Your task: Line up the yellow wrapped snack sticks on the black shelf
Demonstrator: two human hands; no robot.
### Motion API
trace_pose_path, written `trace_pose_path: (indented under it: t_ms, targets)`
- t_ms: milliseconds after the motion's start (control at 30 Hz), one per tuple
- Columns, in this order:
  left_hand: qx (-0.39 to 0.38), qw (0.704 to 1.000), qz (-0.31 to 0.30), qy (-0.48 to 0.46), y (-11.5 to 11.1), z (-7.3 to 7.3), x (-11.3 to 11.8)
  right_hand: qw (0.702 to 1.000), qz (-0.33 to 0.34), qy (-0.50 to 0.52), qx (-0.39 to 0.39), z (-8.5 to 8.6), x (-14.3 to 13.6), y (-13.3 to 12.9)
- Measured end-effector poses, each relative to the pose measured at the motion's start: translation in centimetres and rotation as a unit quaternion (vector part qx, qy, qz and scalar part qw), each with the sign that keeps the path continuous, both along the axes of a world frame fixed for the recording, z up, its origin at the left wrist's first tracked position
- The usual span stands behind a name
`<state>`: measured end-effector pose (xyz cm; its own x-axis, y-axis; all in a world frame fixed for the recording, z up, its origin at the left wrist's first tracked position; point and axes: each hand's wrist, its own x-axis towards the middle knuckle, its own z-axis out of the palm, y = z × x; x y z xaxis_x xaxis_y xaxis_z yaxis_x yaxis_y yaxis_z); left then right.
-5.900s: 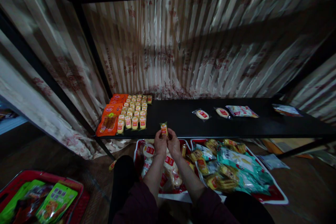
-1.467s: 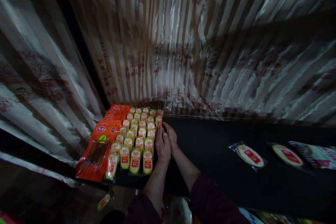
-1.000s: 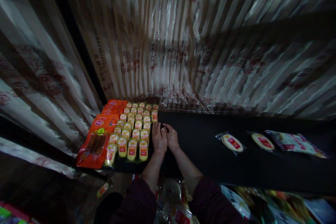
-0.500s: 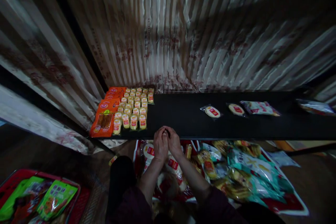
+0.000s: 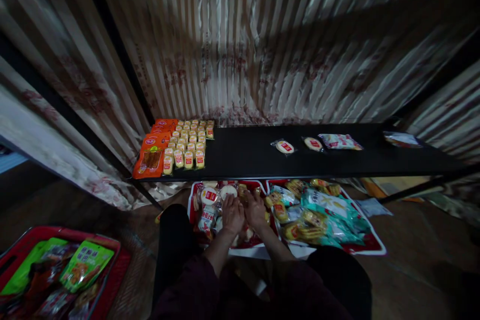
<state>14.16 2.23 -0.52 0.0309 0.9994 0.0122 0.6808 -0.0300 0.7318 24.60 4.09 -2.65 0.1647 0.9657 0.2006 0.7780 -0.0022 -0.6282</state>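
Observation:
Both hands are down among the wrapped snacks in the left red basket (image 5: 190,205) with a white rim. My left hand (image 5: 233,216) lies with its fingers stretched forward, touching a round white packaged cake (image 5: 228,191). Beside it, my right hand (image 5: 256,212) reaches over small wrapped pastries, its fingers also extended and somewhat apart. Neither hand grips anything that I can see, though the fingertips are dim. Left of my hands are another round cake with a red label (image 5: 209,195) and a white packet with red print (image 5: 207,219).
Above the baskets runs a black shelf (image 5: 240,152). It carries orange packets (image 5: 152,155), rows of small yellow cakes (image 5: 189,152), two round cakes and a white packet (image 5: 339,141). A second basket (image 5: 378,249) holds teal bags (image 5: 330,203). At lower left stands a red basket (image 5: 67,232) with green pouches (image 5: 85,265).
My hands were held together at the shelf's front edge; they have moved down into the basket and separated slightly. The view has shifted, showing more of the baskets.

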Motion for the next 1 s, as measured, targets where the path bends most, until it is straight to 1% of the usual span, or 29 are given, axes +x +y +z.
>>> trace_pose_path:
  t_ms: [67, 133, 200, 267, 400, 467, 667, 767, 867, 1000]
  targets:
    - [-0.018, 0.999, -0.025, 0.034, -0.5, -0.6, 0.0, 0.999, 0.011, -0.014, -0.034, -0.7, 0.4, -0.4]
    - [-0.032, 0.997, -0.049, 0.045, -0.8, -1.1, -0.2, 0.999, 0.030, -0.013, -0.039, -1.2, 0.4, -0.3]
    - [-0.036, 0.997, -0.060, 0.043, -0.9, -1.4, -0.5, 0.998, 0.049, 0.000, -0.028, -1.2, 0.2, 0.1]
    - [-0.036, 0.997, -0.058, 0.036, -0.9, -1.5, -0.7, 0.998, 0.056, 0.008, -0.032, -1.0, -0.1, 0.8]
    - [-0.026, 0.999, -0.047, 0.008, -0.9, -1.6, -0.8, 0.997, 0.021, -0.023, -0.073, -0.3, -0.1, 1.9]
    - [-0.017, 0.999, -0.046, 0.009, -1.0, -1.7, -0.8, 0.997, 0.010, -0.032, -0.076, -0.1, 0.0, 2.0]
    - [-0.014, 0.998, -0.046, 0.045, -1.0, -2.2, -1.1, 0.998, -0.039, 0.001, -0.043, -0.3, -0.3, 1.3]
    - [0.000, 0.998, -0.037, 0.044, -0.9, -2.4, -1.1, 0.998, -0.055, 0.041, -0.007, -0.8, -0.4, 0.9]
    - [0.008, 0.999, -0.027, 0.031, -0.6, -2.0, -1.2, 0.991, -0.082, 0.102, 0.027, -1.2, -0.4, 0.7]
    - [0.015, 1.000, -0.001, -0.009, -0.1, -0.7, -1.1, 0.979, -0.116, 0.164, 0.025, -1.1, -0.5, 0.1]
